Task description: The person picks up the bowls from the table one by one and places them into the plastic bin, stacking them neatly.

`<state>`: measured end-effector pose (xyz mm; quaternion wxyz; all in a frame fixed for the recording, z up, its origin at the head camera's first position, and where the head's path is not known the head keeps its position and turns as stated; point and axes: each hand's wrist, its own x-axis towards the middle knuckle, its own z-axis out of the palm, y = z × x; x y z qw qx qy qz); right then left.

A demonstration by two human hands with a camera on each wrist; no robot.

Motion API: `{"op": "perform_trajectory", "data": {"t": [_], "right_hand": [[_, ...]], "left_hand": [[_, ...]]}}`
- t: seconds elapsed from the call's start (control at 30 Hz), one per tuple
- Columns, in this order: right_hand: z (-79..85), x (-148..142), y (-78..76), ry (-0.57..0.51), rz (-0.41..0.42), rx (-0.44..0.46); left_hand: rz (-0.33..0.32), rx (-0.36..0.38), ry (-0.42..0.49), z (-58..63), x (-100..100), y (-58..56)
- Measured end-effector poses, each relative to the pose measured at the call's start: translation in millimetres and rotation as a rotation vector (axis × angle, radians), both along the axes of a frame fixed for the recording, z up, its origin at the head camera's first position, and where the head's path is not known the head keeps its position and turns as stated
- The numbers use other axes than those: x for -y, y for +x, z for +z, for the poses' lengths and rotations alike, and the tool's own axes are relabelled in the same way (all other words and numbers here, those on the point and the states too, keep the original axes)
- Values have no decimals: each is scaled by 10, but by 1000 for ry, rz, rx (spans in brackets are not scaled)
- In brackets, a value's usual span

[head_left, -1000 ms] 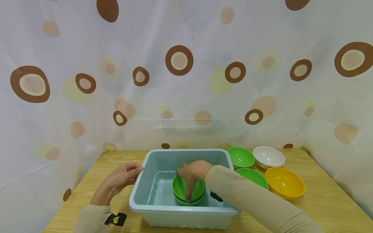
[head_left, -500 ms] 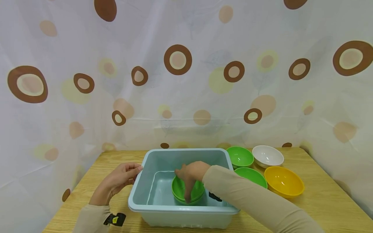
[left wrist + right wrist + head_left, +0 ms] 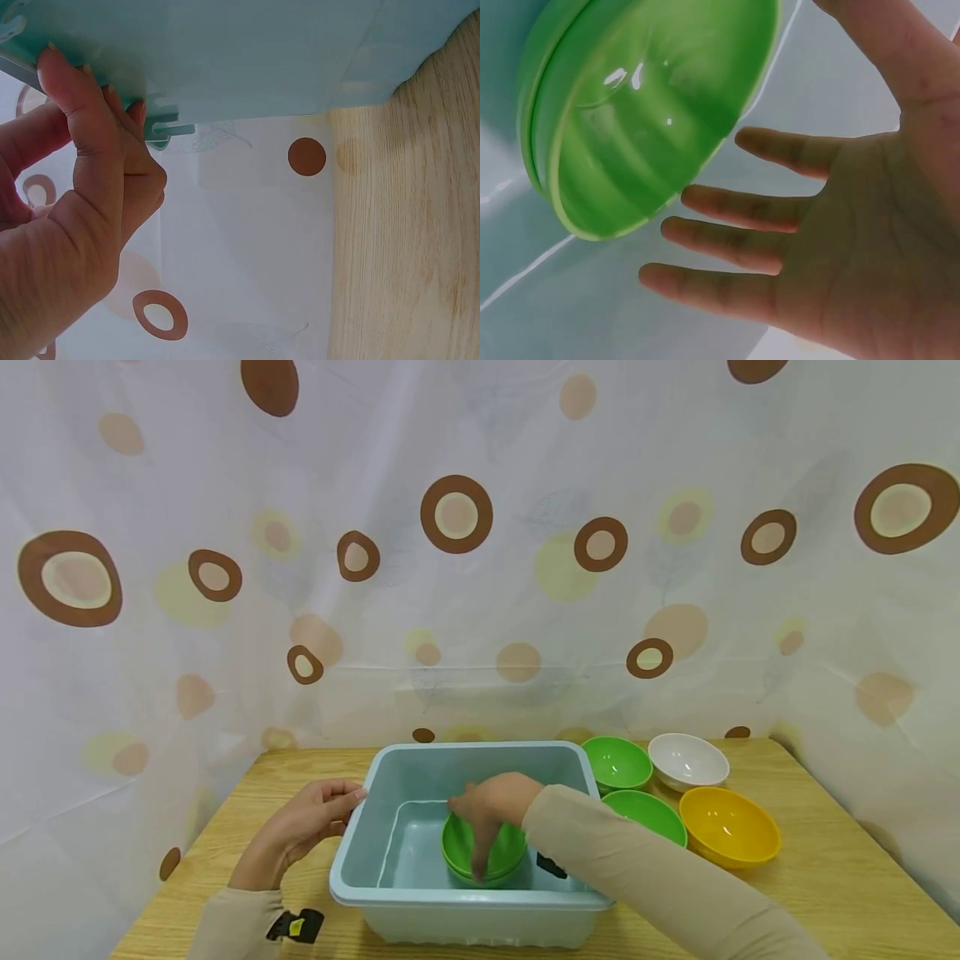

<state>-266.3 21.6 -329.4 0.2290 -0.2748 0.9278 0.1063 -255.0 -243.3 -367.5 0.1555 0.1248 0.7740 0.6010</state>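
In the head view, a light blue plastic tub [image 3: 420,900] stands on the table. Its left rim is pinched by my left hand [image 3: 315,818]; the left wrist view shows that hand's [image 3: 97,172] fingertips against the tub wall beneath the rim. Inside the tub, two nested green bowls [image 3: 506,852] rest on the floor. My right hand [image 3: 491,810] is over them, thumb toward the near side. From the right wrist view, this hand [image 3: 840,217] has straight, spread fingers beside the upper bowl [image 3: 637,150]; the fingertips lie at or near its rim.
Right of the tub are two more green bowls [image 3: 618,764], a white bowl [image 3: 688,762] and a yellow bowl [image 3: 729,827]. The right forearm crosses the tub's right rim. A patterned curtain [image 3: 480,635] hangs behind the wooden table [image 3: 832,877].
The head view shifts very slightly. The upper green bowl sits a little closer within the lower one than a second ago. Both hands stay nearly in place.
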Motion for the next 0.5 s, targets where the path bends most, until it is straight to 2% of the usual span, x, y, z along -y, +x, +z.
{"op": "perform_trajectory", "data": {"t": [0.3, 0.5], "right_hand": [[134, -94, -5, -118, 33, 38], [317, -203, -43, -223, 84, 71]], "left_hand": [[1, 3, 2, 2, -5, -1], [3, 5, 0, -1, -3, -5]]}}
